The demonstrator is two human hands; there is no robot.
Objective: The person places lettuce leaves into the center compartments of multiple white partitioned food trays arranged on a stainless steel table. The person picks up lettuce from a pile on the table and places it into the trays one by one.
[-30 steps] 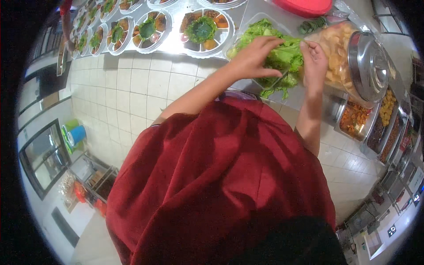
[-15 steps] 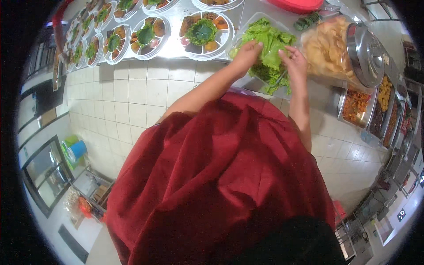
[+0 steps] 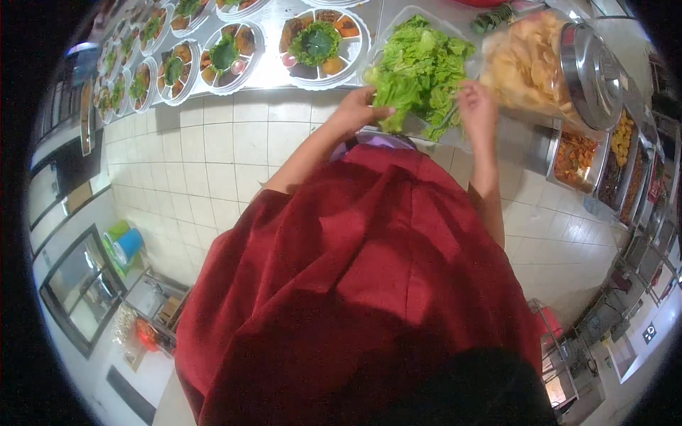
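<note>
While the left hand [image 3: 353,113] and right hand [image 3: 479,110] stand apart, I see lettuce [image 3: 420,67] heaped between and beyond them in a clear tray [image 3: 393,30], no single long axis; the left sits at its near-left edge. Whether either pinches anything, I cannot tell.

No legible text or signs

Catering kitchen, rows of filled platters [image 3: 363,50], metal counter [image 3: 273,60]
</note>
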